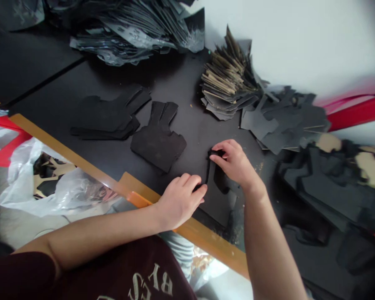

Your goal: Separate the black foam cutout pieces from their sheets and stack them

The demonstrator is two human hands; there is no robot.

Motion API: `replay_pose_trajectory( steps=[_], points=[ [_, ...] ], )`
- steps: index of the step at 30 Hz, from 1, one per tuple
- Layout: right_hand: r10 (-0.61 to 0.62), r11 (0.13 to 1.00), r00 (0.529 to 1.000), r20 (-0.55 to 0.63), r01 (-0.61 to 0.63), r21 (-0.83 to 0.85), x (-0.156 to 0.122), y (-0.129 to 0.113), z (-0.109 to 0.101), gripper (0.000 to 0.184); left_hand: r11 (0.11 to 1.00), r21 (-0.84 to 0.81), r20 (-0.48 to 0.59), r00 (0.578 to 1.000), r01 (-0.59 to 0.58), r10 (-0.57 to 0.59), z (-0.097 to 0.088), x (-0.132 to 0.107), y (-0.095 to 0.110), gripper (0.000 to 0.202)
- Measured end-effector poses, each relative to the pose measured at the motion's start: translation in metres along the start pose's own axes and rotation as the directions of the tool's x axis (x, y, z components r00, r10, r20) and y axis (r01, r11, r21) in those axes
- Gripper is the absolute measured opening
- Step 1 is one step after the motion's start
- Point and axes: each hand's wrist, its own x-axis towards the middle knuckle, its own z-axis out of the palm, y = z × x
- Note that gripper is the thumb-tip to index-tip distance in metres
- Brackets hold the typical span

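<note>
My left hand (181, 198) and my right hand (233, 160) both pinch a black cut-out piece (220, 183) lying on the dark table (187, 83). The left fingers curl on its near-left edge. The right thumb and fingers press its upper tab. A similar black cut-out (158, 139) lies flat to the left, and a small stack of the same shape (108, 116) sits further left.
Fanned piles of dark cut sheets sit at the back (137, 27), at the back right (226, 79) and to the right (284, 118). A wooden table edge (81, 160) runs diagonally. A clear plastic bag (46, 183) with scraps hangs below it. A red bin (356, 110) stands at the right.
</note>
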Motion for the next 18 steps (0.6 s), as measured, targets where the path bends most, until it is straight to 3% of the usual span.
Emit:
replay_pose_trajectory(
  steps=[4, 7, 10, 15, 18],
  points=[
    [0.075, 0.982, 0.997, 0.031, -0.079, 0.171, -0.002, -0.008, -0.006, 0.013, 0.998, -0.054, 0.004, 1.000, 0.019, -0.019, -0.001, -0.001, -0.003, 0.028],
    [0.124, 0.895, 0.992, 0.006, -0.115, 0.431, -0.008, -0.020, -0.016, 0.019, 0.983, -0.176, -0.038, 0.998, 0.049, -0.056, -0.004, 0.000, -0.005, 0.033],
    [0.146, 0.808, 0.985, -0.088, -0.068, 0.585, -0.016, -0.036, -0.028, 0.027, 0.919, -0.372, -0.048, 0.986, 0.130, -0.159, -0.010, 0.004, -0.004, 0.033],
    [0.218, 0.760, 0.953, -0.210, -0.031, 0.649, -0.033, -0.062, -0.035, 0.041, 0.709, -0.613, 0.140, 0.931, 0.348, -0.336, -0.026, 0.012, 0.004, 0.020],
    [0.221, 0.798, 0.969, -0.112, -0.114, 0.592, -0.055, -0.073, -0.029, 0.041, 0.640, -0.678, 0.128, 0.916, 0.361, -0.381, -0.032, 0.011, 0.008, 0.020]
  ],
)
